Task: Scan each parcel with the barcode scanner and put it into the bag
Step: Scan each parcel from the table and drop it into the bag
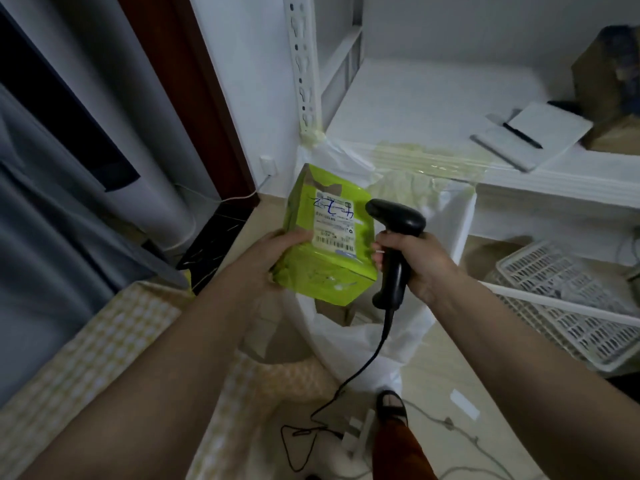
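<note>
My left hand [273, 256] grips a lime-green parcel [325, 268] by its left edge, its white shipping label with a barcode [334, 225] facing up. My right hand [419, 263] holds the black barcode scanner [394, 237] by its handle, with the scanner's head just right of the label. Both are held above the open white bag [446, 216], which is taped to the shelf edge. A brown parcel [334, 311] shows inside the bag under the green one.
A white metal shelf [433, 98] stands behind the bag, with a notebook and pen [530, 133] and a brown box [613, 88] on it. A white plastic basket [568, 296] sits on the lower shelf. The scanner cable [346, 379] trails to the floor. A checkered cloth surface [104, 341] lies at left.
</note>
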The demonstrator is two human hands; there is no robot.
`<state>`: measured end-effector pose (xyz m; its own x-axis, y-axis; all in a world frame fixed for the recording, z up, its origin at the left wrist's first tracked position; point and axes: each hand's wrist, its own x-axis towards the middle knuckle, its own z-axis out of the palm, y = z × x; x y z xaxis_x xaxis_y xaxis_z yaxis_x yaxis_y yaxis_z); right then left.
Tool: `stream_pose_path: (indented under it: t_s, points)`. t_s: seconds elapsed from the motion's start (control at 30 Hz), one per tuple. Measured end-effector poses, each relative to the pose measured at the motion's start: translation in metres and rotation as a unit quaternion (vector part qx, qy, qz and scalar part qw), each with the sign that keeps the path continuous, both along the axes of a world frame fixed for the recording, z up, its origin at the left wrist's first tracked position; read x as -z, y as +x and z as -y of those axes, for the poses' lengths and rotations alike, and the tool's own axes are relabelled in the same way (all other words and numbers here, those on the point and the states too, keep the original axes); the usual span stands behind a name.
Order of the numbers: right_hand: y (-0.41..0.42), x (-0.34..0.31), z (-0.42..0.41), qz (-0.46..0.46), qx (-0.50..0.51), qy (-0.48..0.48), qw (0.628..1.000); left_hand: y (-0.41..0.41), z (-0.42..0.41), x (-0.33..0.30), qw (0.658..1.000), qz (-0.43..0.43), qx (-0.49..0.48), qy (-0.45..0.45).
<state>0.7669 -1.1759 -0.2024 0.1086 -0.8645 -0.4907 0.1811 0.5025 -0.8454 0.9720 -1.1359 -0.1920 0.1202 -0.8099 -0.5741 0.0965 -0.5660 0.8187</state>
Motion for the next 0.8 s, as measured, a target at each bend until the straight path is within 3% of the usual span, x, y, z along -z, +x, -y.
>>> stream_pose_path:
  t_s: [0.17,0.3,0.43,0.53,0.67,0.8]
  points:
    - [-0.002,0.023,0.076,0.008,-0.034,0.011,0.999,-0.019,0.077,0.024,0.999,0.028,-0.005,0.046]
    - [-0.022,0.057,0.126,-0.015,-0.022,0.05,0.998,-0.051,0.134,0.069,0.998,0.016,-0.024,0.052]
    - [-0.04,0.094,0.155,-0.017,-0.02,0.11,0.994,-0.077,0.16,0.129,0.993,0.058,-0.035,0.096]
    - [-0.048,0.12,0.169,-0.02,-0.016,0.153,0.988,-0.084,0.159,0.179,0.977,0.145,-0.03,0.151]
    - [-0.056,0.144,0.183,-0.011,-0.017,0.184,0.983,-0.085,0.155,0.225,0.913,0.326,0.046,0.241]
    - [-0.061,0.161,0.193,0.003,-0.016,0.2,0.98,-0.102,0.152,0.253,0.894,0.367,0.099,0.238]
